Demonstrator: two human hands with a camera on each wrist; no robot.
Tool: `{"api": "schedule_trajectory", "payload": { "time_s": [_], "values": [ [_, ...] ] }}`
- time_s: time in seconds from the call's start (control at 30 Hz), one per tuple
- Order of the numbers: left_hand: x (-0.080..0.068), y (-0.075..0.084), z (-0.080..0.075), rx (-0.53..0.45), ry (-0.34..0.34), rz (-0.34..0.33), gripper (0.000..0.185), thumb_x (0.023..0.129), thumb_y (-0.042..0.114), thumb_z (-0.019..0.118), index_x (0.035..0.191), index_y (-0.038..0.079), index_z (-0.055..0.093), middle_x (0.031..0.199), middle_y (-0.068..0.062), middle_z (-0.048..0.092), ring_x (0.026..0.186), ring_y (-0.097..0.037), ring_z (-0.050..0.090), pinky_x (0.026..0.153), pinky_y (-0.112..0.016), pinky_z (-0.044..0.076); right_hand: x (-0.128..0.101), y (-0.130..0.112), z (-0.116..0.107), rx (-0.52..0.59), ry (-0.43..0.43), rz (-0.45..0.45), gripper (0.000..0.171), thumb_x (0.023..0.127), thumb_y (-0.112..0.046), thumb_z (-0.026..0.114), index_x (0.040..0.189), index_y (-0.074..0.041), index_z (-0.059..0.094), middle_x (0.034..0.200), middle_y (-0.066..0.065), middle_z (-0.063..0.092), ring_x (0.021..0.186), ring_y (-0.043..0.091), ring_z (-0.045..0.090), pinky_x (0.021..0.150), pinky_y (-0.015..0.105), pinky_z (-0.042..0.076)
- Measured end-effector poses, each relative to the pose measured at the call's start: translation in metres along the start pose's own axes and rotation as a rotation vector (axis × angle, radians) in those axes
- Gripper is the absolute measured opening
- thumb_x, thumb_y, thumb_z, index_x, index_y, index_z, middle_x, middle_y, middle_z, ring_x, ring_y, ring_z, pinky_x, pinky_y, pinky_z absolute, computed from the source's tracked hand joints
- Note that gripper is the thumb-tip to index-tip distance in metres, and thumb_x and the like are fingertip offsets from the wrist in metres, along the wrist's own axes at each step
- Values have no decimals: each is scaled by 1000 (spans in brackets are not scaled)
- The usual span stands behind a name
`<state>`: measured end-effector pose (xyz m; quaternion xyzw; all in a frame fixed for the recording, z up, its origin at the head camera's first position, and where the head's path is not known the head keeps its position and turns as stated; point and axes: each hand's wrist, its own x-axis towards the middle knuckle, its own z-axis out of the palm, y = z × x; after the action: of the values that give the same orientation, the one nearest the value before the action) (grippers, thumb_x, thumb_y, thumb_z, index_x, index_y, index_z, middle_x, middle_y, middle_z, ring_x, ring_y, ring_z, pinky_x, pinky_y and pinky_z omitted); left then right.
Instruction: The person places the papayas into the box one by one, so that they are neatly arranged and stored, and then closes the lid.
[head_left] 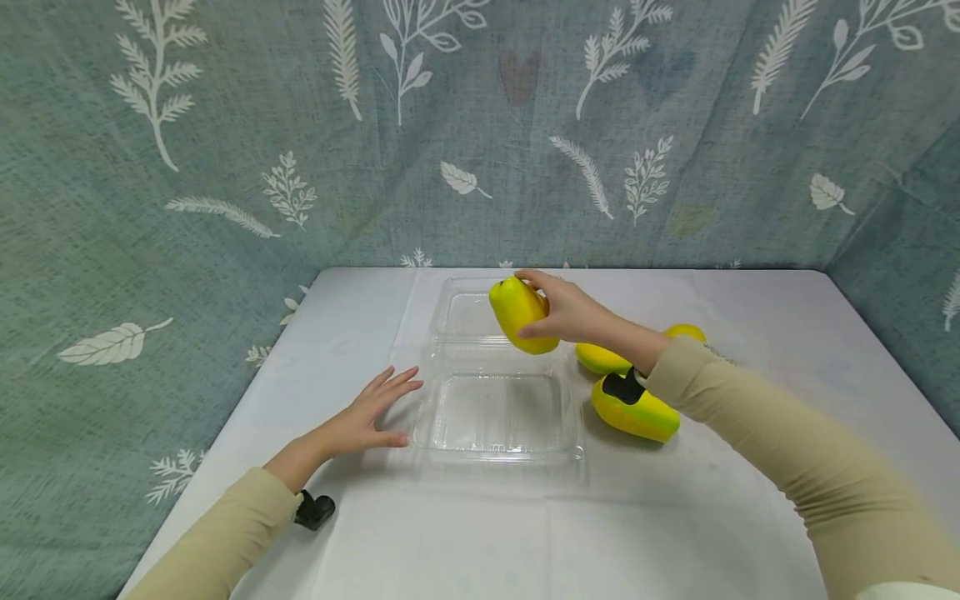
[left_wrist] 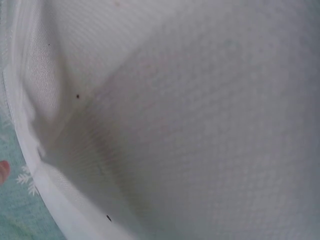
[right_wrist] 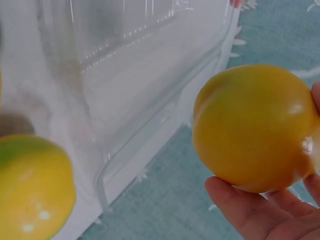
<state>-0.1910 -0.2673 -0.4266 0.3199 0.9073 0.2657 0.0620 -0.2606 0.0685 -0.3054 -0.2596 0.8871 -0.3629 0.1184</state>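
Surface (head_left: 675,533): white cloth cover, patterned teal backdrop behind.
Clear clamshell box (head_left: 498,412): open at centre, lid hinged back toward 12 o'clock; both halves hold nothing.
Mangoes, three, yellow-green: held mango (head_left: 519,314) raised over the lid; two mangoes (head_left: 633,408) lie on the surface at the box's 3 o'clock.
Right hand (head_left: 566,310): fingers curled round the held mango.
Left hand (head_left: 367,414): flat, fingers spread, at the box's 9 o'clock edge.
Progress, judged: nothing boxed yet; three fruits remain.
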Motion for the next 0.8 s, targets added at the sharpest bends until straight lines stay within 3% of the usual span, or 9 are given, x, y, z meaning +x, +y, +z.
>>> {"api": "schedule_trajectory", "payload": {
  "time_s": [0.33, 0.8],
  "values": [
    [-2, 2, -1, -16, -1, -14, 75, 68, 32, 66, 130, 16, 27, 139, 1, 12, 125, -29, -4, 87, -62, 10, 22, -5, 29, -46, 10, -63, 76, 66, -24, 69, 129, -16, 27, 120, 5, 41, 95, 15, 46, 76, 28, 42],
    [1, 2, 0, -12, -3, -7, 74, 68, 33, 65, 130, 16, 28, 139, 1, 12, 125, -31, -2, 87, -63, 10, 37, -2, 62, -58, 3, -43, 75, 65, -20, 70, 128, -15, 30, 117, 2, 45, 96, 15, 45, 80, 29, 40]
  ]
}}
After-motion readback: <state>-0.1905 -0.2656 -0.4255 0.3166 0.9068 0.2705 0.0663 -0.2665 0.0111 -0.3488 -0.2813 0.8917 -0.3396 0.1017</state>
